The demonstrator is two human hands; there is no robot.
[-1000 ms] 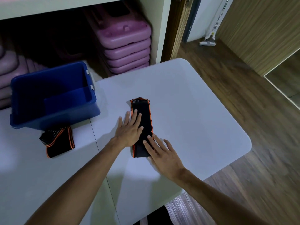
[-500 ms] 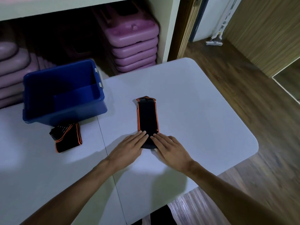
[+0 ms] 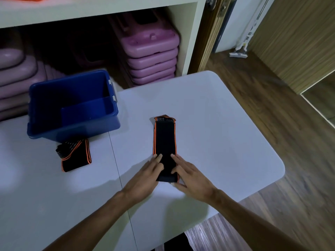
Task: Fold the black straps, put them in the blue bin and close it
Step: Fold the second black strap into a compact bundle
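Black strap (image 3: 164,140), both hands (image 3: 145,178) flat

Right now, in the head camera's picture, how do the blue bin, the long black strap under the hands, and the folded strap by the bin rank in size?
Largest to smallest, as they look:
1. blue bin
2. long black strap
3. folded strap

The two straps look fairly close in area, and the long one may shrink once folded.

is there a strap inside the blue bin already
No, the blue bin shows only its bare inside; one folded strap lies on the table in front of it.
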